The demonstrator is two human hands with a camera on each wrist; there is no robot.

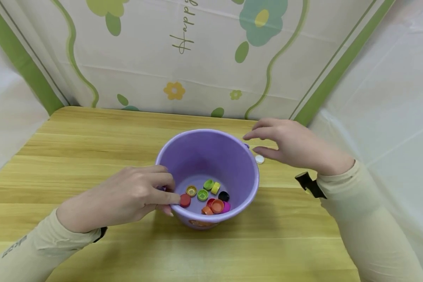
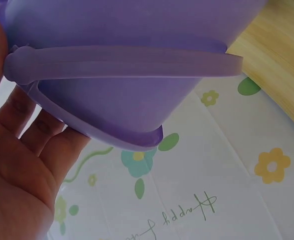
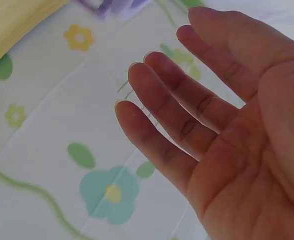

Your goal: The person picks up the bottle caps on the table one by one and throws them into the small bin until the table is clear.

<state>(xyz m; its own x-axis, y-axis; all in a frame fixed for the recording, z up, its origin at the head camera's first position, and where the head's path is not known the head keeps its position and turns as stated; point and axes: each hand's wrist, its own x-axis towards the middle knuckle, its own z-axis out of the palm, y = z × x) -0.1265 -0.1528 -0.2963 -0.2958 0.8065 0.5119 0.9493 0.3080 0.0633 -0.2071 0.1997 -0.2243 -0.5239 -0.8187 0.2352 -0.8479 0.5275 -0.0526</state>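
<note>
A purple bucket (image 1: 204,150) stands tilted toward me on the wooden table. Several coloured bottle caps lie in it, among them a red cap (image 1: 185,200), a green cap (image 1: 202,195), a black cap (image 1: 223,196) and an orange cap (image 1: 217,206). My left hand (image 1: 137,194) grips the bucket's left rim, its thumb toward the inside. In the left wrist view the bucket's handle (image 2: 132,62) hangs along the outer wall. To the right of the rim, my right hand (image 1: 290,143) hovers with loosely bent fingers and holds nothing. A white cap (image 1: 259,159) lies just under its thumb.
The wooden table (image 1: 91,145) reaches back to a white cloth (image 1: 134,58) printed with flowers and green vines. Pale sheeting (image 1: 391,117) hangs on the right side. A black strap (image 1: 310,185) sits on the right wrist.
</note>
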